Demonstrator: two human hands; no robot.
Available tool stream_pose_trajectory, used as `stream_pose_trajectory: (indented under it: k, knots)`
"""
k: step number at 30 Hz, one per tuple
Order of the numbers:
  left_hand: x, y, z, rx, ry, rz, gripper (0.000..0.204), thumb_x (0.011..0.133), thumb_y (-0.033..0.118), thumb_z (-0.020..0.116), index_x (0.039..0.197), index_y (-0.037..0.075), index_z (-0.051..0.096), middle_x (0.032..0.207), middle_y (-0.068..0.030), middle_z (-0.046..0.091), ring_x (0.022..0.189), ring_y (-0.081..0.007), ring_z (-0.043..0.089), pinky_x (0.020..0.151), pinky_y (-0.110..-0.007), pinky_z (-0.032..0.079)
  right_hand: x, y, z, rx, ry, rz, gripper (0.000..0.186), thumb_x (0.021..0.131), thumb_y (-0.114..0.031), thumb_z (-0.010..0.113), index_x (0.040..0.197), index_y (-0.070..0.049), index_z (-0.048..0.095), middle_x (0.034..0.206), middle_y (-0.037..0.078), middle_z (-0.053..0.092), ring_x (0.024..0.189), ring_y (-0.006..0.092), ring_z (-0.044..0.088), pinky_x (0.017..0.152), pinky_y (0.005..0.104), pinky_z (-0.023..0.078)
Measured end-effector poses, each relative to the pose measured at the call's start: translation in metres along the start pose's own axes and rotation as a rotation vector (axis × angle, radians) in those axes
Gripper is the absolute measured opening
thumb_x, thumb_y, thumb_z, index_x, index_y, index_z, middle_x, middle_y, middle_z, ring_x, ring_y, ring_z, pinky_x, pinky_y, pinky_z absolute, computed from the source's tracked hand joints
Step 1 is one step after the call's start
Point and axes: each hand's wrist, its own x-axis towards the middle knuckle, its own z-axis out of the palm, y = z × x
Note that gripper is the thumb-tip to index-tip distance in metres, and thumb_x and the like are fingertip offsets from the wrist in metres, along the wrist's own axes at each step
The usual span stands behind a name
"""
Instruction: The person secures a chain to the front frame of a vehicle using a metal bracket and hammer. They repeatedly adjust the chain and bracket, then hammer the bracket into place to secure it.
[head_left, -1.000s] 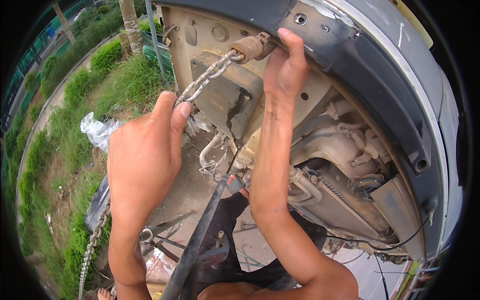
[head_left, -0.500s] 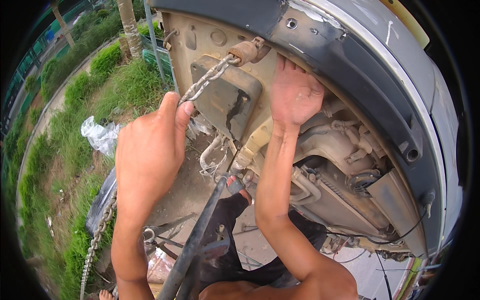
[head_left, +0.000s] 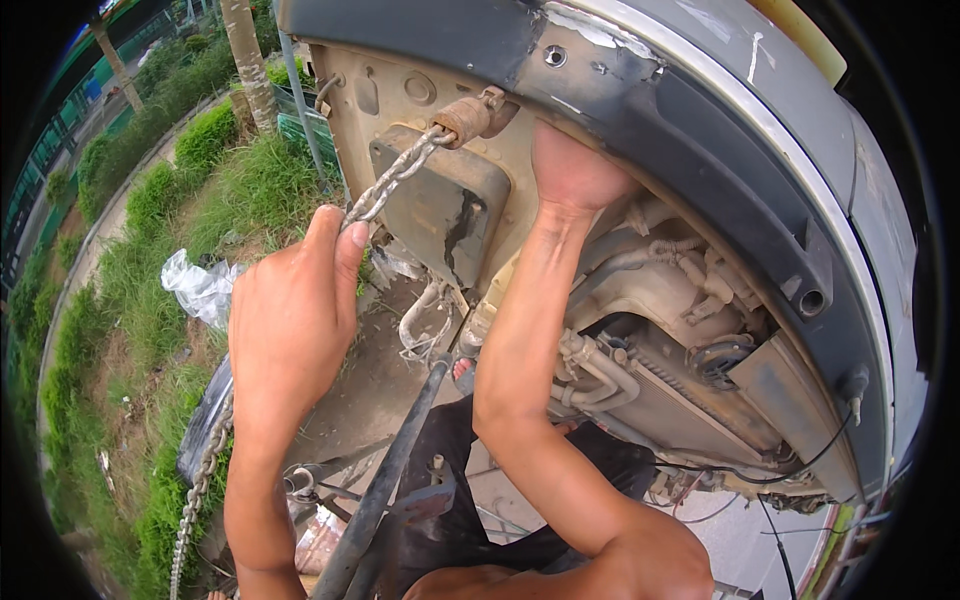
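Observation:
My left hand (head_left: 295, 310) is closed around a metal chain (head_left: 398, 172). The chain runs taut from its thumb to a rusty cylindrical fitting (head_left: 462, 120) on the vehicle's underside. Below the fist, more chain (head_left: 205, 450) hangs beside my forearm. My right hand (head_left: 578, 172) reaches up against the inner edge of the dark bumper (head_left: 690, 150), palm side showing. Its fingers are hidden behind that edge. Between the two hands lies a beige panel with a dark, cracked cover (head_left: 450, 205).
A long metal bar (head_left: 390, 480) slants up in front of my legs. Exposed pipes (head_left: 600, 370), a radiator (head_left: 690, 400) and a hanging black cable (head_left: 745, 480) are on the right. Grass (head_left: 240, 200) and a crumpled plastic bag (head_left: 200, 285) lie to the left.
My right hand has pushed further up behind the bumper edge, so its fingers no longer show. My left hand has shifted slightly down and left, still holding the chain.

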Motion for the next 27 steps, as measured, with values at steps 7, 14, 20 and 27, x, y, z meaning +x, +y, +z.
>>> stream_pose_trajectory:
  k: [7, 14, 20, 27]
  knots:
    - [0.001, -0.001, 0.002, 0.036, 0.017, -0.002, 0.026, 0.104, 0.029, 0.050, 0.097, 0.004, 0.053, 0.068, -0.0210, 0.060, 0.066, -0.0452, 0.059, 0.058, -0.054, 0.043, 0.013, 0.022, -0.011, -0.195, 0.115, -0.029, 0.067, 0.092, -0.057, 0.054, 0.139, -0.009, 0.051, 0.144, 0.007, 0.050, 0.137, 0.0255, 0.041, 0.119, 0.0482, 0.024]
    - [0.000, -0.001, 0.003, 0.012, 0.017, -0.004, 0.031, 0.106, 0.029, 0.045, 0.097, 0.000, 0.054, 0.065, -0.0240, 0.050, 0.062, -0.0444, 0.052, 0.059, -0.050, 0.038, 0.014, 0.023, -0.008, -0.374, 0.060, -0.117, 0.072, 0.088, -0.062, 0.055, 0.141, -0.014, 0.049, 0.143, 0.003, 0.050, 0.136, 0.0263, 0.042, 0.117, 0.0529, 0.027]
    - [0.000, -0.002, 0.006, -0.009, 0.061, 0.004, 0.032, 0.106, 0.028, 0.046, 0.101, -0.001, 0.057, 0.064, -0.0240, 0.051, 0.061, -0.0438, 0.053, 0.059, -0.050, 0.039, 0.018, 0.026, -0.005, -0.363, -0.024, -0.161, 0.072, 0.088, -0.062, 0.055, 0.141, -0.013, 0.049, 0.143, 0.003, 0.050, 0.137, 0.0265, 0.041, 0.117, 0.0521, 0.027]
    - [0.002, 0.000, 0.004, -0.024, 0.009, -0.031, 0.037, 0.106, 0.029, 0.045, 0.109, -0.004, 0.061, 0.065, -0.0257, 0.053, 0.061, -0.0439, 0.054, 0.060, -0.049, 0.040, 0.016, 0.025, -0.006, -0.291, -0.006, -0.130, 0.071, 0.089, -0.061, 0.056, 0.141, -0.013, 0.049, 0.144, 0.004, 0.050, 0.138, 0.0267, 0.041, 0.118, 0.0513, 0.027]
